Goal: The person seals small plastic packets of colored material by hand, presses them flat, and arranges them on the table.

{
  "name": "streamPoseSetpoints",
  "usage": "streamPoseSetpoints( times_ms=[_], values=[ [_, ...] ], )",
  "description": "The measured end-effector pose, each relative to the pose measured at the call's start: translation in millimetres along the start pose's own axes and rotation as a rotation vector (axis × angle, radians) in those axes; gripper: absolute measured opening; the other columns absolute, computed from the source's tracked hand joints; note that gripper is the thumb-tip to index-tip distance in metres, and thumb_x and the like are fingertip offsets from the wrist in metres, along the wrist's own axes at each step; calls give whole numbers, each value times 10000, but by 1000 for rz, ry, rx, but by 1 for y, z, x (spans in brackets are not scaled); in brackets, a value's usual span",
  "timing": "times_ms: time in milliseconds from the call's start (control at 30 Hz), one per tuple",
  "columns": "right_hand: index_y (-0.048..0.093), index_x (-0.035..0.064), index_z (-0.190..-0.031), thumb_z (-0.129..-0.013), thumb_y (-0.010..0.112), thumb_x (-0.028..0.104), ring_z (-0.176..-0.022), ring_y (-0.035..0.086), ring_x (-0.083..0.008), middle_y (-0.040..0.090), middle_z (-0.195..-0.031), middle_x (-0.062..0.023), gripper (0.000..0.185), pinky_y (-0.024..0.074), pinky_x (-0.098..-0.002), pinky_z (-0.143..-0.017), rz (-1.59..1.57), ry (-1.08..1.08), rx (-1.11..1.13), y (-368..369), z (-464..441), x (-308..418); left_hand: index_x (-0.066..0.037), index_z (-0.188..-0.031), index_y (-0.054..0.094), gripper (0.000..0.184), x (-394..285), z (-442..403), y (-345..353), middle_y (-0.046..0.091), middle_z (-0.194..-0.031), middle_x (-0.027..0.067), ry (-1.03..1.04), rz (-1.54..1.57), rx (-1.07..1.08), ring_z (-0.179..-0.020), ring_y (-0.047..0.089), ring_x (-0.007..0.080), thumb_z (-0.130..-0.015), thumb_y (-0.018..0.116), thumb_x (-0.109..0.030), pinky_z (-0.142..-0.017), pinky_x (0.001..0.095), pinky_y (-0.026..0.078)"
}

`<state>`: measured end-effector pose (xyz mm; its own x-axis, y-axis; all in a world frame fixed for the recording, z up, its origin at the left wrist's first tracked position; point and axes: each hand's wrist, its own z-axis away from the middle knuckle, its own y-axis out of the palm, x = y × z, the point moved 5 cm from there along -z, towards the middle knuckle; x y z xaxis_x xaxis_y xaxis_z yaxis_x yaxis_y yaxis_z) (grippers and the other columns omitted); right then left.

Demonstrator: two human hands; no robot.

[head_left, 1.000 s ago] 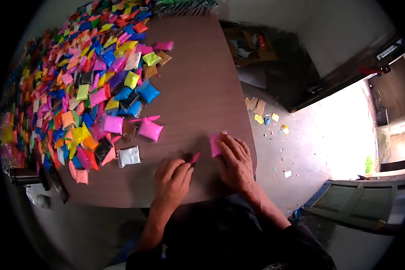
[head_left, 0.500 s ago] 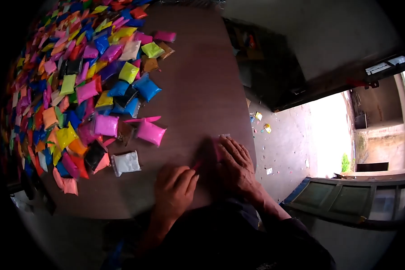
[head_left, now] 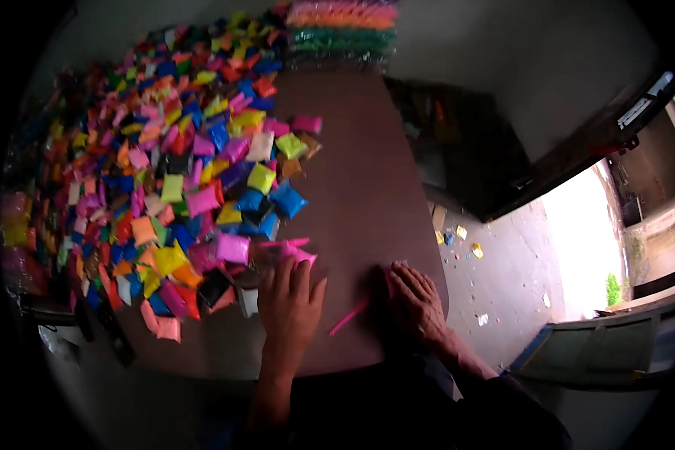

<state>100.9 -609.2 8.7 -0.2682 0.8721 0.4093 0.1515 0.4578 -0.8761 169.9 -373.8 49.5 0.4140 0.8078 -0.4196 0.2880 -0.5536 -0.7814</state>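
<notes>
My left hand [head_left: 291,304] is stretched over the table with its fingers extended and spread. Its fingertips lie at a pink packet [head_left: 301,255], partly covering it; whether they touch it I cannot tell. Beside that hand is a white packet [head_left: 249,301], partly hidden. My right hand [head_left: 418,304] lies flat near the table's right edge, fingers stretched out, over something pink [head_left: 387,279] that mostly hides beneath it. A thin pink stick-like piece [head_left: 349,318] lies on the tabletop between my hands. Another thin pink piece [head_left: 285,242] sits just behind the pink packet.
A large heap of small colourful packets [head_left: 172,184] covers the table's left side. Stacked bundles in pink, orange and green [head_left: 343,34] stand at the far end. Beyond the table [head_left: 345,172], scraps lie on the floor [head_left: 502,262] near a bright doorway.
My left hand has let go of the thin pink piece and moved forward to the pink packet, its fingers opening. My right hand stays flat on the pink thing. The view has tilted up.
</notes>
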Motion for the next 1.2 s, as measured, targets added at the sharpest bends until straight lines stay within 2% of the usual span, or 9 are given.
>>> streamPoseSetpoints(
  times_ms=[300,433,533,633,767,900,1033,1100,1200],
  values=[
    [555,37,-1416,-883,696,187,-1397,470,-404,515,-1493,-209,571,356,-532,-1145,-128,13,-25,-9,5,-4,-9,-1130,639,257,-1,-2,10,638,-1159,153,170,-162,7,-1040,614,355,-884,683,-67,-922,464,512],
    [657,48,-1271,-867,735,177,-1267,576,-392,594,-1391,-196,431,438,-495,-1064,-128,-63,-287,-35,6,2,15,-1175,650,267,-47,6,1,667,-1164,167,196,20,-58,-1036,645,372,-911,638,-24,-897,446,547],
    [660,0,-1201,-944,691,206,-967,691,-281,708,-1089,-146,331,539,-355,-857,-713,264,-172,-39,10,1,24,-1154,670,246,-96,21,6,672,-1178,155,293,116,-63,-1041,664,355,-912,647,-14,-885,432,565],
    [654,0,-1204,-1025,612,270,-769,599,-120,655,-918,-65,327,479,-264,-642,-1243,520,-100,-36,11,2,19,-1116,692,227,-131,34,17,673,-1193,145,409,160,-79,-1058,673,339,-892,690,-18,-896,417,572],
    [663,41,-1166,-1040,606,268,-731,551,-82,622,-858,-1,266,433,-238,-618,-1568,743,-38,-13,25,-14,8,-1102,708,235,-138,53,23,667,-1233,149,442,272,-127,-1087,675,347,-868,727,-5,-914,416,576],
    [687,18,-1112,-1006,657,179,-816,589,-62,667,-929,12,196,472,-238,-700,-1601,671,-81,-3,34,-16,17,-1103,718,270,-145,60,18,673,-1219,145,367,359,-25,-1146,654,363,-834,698,33,-955,443,564],
    [687,25,-1142,-1004,657,97,-789,570,-52,678,-923,17,158,446,-222,-689,-1601,555,-145,-10,30,-7,27,-1302,604,444,-115,66,20,664,-1235,180,-148,756,7,-1164,643,259,-892,728,-88,-978,366,523],
    [680,13,-1166,-1004,660,80,-854,601,-60,689,-943,10,176,481,-231,-740,-1610,533,-104,-6,32,-3,41,-1226,628,360,-104,65,33,704,-1031,97,-301,941,66,-921,670,157,-928,738,-128,-806,290,542],
    [659,-6,-1184,-1008,670,92,-930,619,-71,684,-1016,-16,202,512,-240,-794,-1586,435,-58,1,30,4,31,-1106,660,253,-92,73,42,704,-880,62,-406,959,199,-800,640,128,-951,721,-159,-716,281,511]
  ],
)
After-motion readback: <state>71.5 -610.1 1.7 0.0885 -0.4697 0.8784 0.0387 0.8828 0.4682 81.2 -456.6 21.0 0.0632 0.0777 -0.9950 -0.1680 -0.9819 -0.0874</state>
